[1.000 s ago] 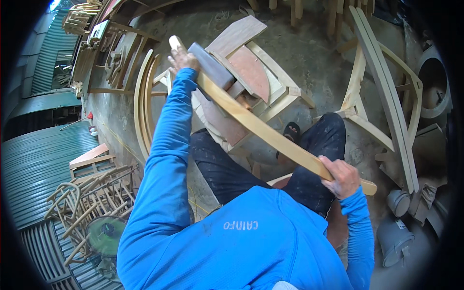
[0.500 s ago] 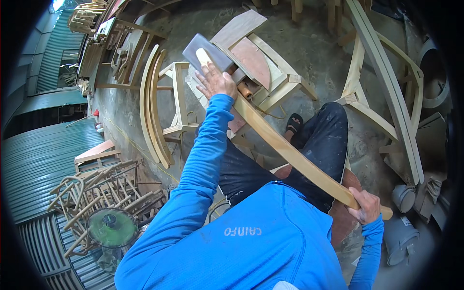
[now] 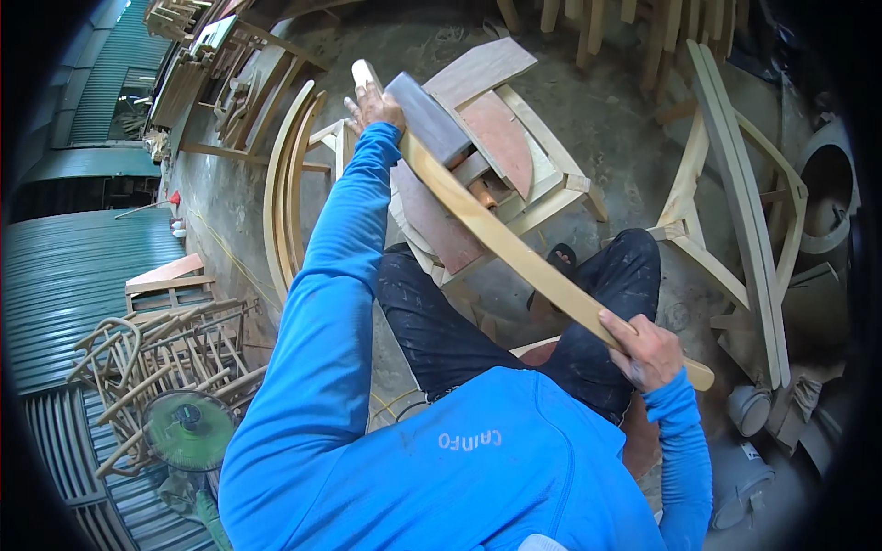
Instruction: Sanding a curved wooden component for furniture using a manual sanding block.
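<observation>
A long, gently curved wooden strip point(image 3: 514, 250) slants across in front of me, from far left to near right. My left hand point(image 3: 375, 108) is closed over its far end, whose tip pokes out past my fingers. Around the strip near its other end my right hand point(image 3: 649, 353) is wrapped, above my right thigh. Just right of my left hand is a grey-faced block point(image 3: 428, 118), which looks like an upturned belt sander. It rests among boards on a wooden frame point(image 3: 547, 138). The strip passes beside the grey face; contact cannot be made out.
More curved strips point(image 3: 292, 184) lean at the left. A green fan point(image 3: 188, 432) and a heap of wooden frames point(image 3: 156, 367) stand lower left. Another wooden frame point(image 3: 689, 197) with long curved rails point(image 3: 744, 211) is at the right, near grey cylindrical parts point(image 3: 740, 482).
Both hands and the strip have shifted left. The strip's far end has left the grey face and now lies on its left. My right hand has moved farther in from the near end.
</observation>
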`<state>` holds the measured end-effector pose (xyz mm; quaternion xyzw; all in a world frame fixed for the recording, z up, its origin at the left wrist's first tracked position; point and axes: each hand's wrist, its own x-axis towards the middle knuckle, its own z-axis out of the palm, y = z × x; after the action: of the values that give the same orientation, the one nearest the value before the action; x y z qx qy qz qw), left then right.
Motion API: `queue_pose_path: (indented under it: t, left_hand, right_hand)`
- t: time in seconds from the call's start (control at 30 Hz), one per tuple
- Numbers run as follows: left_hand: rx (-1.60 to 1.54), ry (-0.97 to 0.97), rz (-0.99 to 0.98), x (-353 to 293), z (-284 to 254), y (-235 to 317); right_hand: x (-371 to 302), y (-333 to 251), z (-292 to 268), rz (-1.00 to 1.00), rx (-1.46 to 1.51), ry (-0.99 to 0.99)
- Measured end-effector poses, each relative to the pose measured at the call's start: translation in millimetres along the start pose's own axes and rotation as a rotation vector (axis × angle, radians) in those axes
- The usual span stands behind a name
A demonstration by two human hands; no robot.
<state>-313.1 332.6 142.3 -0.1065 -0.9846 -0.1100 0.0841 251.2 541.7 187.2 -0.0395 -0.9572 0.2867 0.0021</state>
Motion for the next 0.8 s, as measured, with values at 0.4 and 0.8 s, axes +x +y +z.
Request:
queue_pose_path:
  t: [0.4,0.8]
  left_hand:
    - [-0.041,-0.123,-0.055,-180,-24,66]
    - [-0.037,-0.041,-0.035,-76,-12,23]
  right_hand:
    - [-153,24,-3,0.075,0.087,-0.033]
    - [-57,7,13,0.052,0.093,-0.04]
